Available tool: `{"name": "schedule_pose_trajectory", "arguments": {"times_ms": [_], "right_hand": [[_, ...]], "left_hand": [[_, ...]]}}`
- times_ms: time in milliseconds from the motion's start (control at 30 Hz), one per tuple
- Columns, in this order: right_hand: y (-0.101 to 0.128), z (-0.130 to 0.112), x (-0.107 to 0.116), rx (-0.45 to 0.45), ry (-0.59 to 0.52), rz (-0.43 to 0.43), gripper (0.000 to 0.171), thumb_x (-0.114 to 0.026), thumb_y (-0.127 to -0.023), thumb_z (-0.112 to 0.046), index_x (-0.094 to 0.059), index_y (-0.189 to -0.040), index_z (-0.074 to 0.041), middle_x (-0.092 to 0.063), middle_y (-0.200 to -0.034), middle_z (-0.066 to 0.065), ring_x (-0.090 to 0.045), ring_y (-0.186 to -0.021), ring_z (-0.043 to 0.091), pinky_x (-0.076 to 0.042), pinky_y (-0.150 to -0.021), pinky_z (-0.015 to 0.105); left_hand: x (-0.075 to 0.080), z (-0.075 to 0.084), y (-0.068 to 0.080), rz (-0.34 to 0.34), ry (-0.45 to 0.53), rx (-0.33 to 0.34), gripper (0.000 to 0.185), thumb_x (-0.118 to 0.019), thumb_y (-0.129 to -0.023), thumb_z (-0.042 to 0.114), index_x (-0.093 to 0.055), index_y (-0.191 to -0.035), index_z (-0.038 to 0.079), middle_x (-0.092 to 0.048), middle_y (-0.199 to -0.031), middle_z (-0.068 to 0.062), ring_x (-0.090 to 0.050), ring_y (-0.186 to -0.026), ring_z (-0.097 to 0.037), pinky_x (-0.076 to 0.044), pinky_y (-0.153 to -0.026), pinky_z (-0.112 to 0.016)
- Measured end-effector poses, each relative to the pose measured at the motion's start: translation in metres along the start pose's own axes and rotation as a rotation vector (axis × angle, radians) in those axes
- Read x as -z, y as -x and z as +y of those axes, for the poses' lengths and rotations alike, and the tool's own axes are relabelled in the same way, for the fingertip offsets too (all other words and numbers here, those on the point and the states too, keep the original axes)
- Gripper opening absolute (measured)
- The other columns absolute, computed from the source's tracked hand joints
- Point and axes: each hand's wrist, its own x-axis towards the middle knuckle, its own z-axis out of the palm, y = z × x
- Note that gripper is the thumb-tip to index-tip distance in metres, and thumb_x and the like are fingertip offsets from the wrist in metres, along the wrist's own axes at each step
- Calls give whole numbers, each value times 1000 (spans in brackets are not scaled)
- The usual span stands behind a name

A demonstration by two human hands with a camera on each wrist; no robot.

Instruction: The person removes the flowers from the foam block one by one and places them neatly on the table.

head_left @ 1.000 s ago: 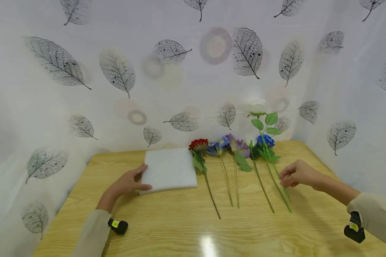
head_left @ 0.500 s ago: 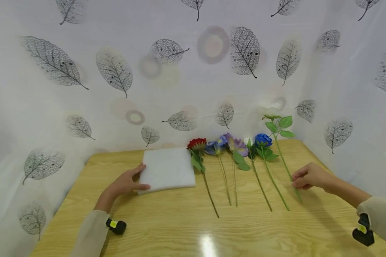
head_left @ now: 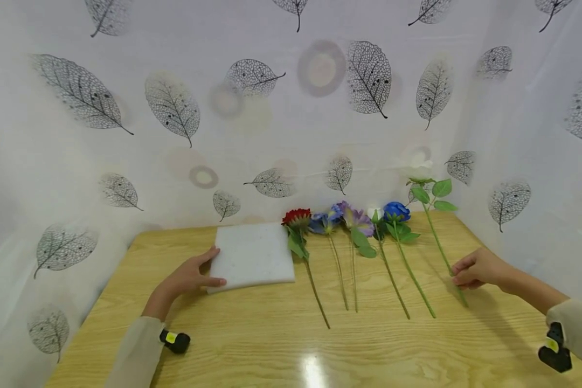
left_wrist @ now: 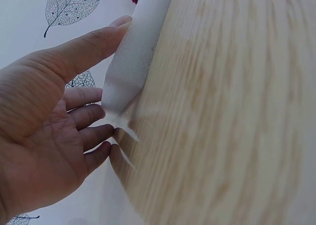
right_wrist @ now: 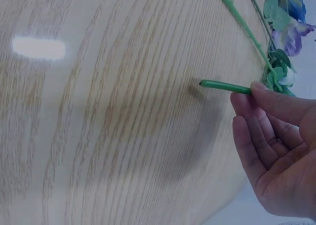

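White rose (head_left: 419, 171): one, its stem pinched by the right hand (head_left: 477, 268) and rising tilted off the table (head_left: 252, 334). Five flowers (head_left: 349, 221) are lying just to that hand's left. One foam pad (head_left: 252, 256) is lying under the left hand's (head_left: 186, 277) relaxed fingers

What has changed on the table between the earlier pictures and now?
The right hand, pinching the stem of the white flower, has carried it to the right, away from the row and clear of the blue rose; the bloom stands raised, the stem end near the table. The left hand stays on the edge of the white foam pad. The other flowers have not moved.
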Motion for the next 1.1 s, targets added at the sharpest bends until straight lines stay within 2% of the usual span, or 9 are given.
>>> {"name": "schedule_pose_trajectory", "arguments": {"times_ms": [400, 567, 800, 1100], "right_hand": [[4, 10, 8, -4, 34, -27, 28, -73, -91, -7, -71, -104, 17, -77, -94, 12, -73, -71, 9, -63, -65, 30], [3, 15, 8, -10, 49, -39, 23, -74, -92, -9, -73, -99, 13, -75, -83, 4, -69, -67, 7, -61, -62, 28], [4, 20, 6, -11, 55, -59, 17, -74, -91, -9, -73, -91, 8, -72, -74, 2, -64, -61, 7, -58, -57, 27], [8, 19, 5, -50, 60, -63, 17, -74, -90, -6, -73, -94, 10, -76, -78, 6, -70, -64, 9, -58, -58, 26]], "left_hand": [[2, -5, -3, 2, 5, -32, 108, -84, -83, 44, -23, -160, -3, -14, -168, -23, -12, -156, -46, -16, -125, -60], [3, -5, -4, 7, 1, -28, 108, -84, -83, 44, -24, -159, -3, -14, -168, -23, -12, -155, -46, -16, -125, -60], [2, -6, -3, 0, 14, -25, 109, -84, -82, 43, -23, -159, -4, -13, -168, -24, -11, -155, -46, -14, -125, -60], [1, -7, -3, -5, 16, -29, 108, -84, -83, 43, -23, -160, -3, -12, -168, -24, -11, -155, -47, -13, -125, -60]]}}
